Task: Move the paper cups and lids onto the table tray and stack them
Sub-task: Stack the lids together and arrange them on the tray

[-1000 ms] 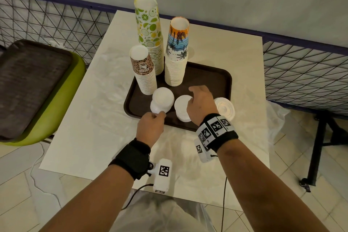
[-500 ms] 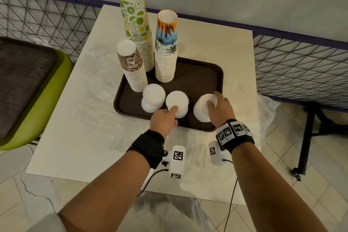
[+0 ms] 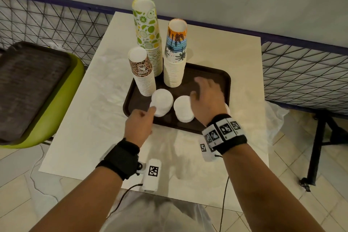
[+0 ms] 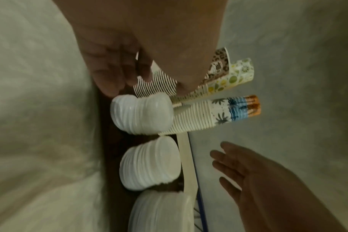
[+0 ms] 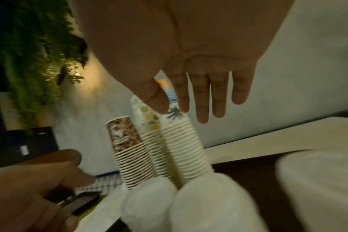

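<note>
On the brown tray (image 3: 225, 79), three cup stacks (image 3: 146, 79) stand along the far side and the lid piles (image 3: 162, 102) sit in front, likely so the short piles stay reachable. The left hand (image 3: 139, 126), loosely curled, touches the leftmost lid pile with a fingertip; the right hand (image 3: 206, 100) hovers flat and spread over the tray, holding nothing
</note>
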### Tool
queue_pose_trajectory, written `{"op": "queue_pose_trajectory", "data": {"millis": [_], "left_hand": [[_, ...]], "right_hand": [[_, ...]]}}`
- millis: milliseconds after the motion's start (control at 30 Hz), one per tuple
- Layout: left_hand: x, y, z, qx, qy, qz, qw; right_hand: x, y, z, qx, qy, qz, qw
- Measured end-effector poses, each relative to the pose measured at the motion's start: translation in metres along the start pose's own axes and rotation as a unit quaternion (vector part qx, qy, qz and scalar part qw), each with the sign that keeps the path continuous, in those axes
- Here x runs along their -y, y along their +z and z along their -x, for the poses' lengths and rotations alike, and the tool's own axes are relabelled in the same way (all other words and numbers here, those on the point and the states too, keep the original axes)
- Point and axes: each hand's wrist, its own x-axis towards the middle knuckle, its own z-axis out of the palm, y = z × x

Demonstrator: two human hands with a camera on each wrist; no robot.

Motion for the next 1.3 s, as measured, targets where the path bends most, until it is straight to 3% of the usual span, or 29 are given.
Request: {"op": "queue_pose_trajectory", "data": {"millis": [100,200,333,467,667,900,1100,1300], "left_hand": [[0.0,-0.008,-0.023,-0.027,0.005,0.01,1.0],[-0.004,-0.003,-0.041,0.017,-0.048,0.047,0.998],[-0.011,0.004,-0.051,0.071,-0.064,0.072,0.993],[-0.002,0.007,-0.063,0.088,-0.089,0.084,0.989],[0.003,0.001,-0.074,0.085,-0.042,0.059,0.994],[-0.001,-0.021,-0.088,0.088,0.004,-0.053,0.995],[-0.002,-0.034,-0.092,0.112,0.036,-0.096,0.988],[-0.011,-0.044,-0.093,0.155,0.056,-0.163,0.973]], "right_hand": [[0.036,0.021,-0.021,0.132,-0.027,0.066,0.989],[0.053,0.043,-0.042,0.239,-0.014,0.148,0.959],[0.06,0.059,-0.054,0.315,-0.013,0.214,0.925],[0.062,0.068,-0.054,0.327,-0.022,0.222,0.918],[0.068,0.086,-0.053,0.299,-0.032,0.228,0.926],[0.09,0.103,-0.04,0.277,-0.03,0.214,0.936],[0.112,0.113,-0.026,0.267,0.062,0.112,0.955],[0.113,0.12,-0.018,0.216,0.239,-0.033,0.946]]}}
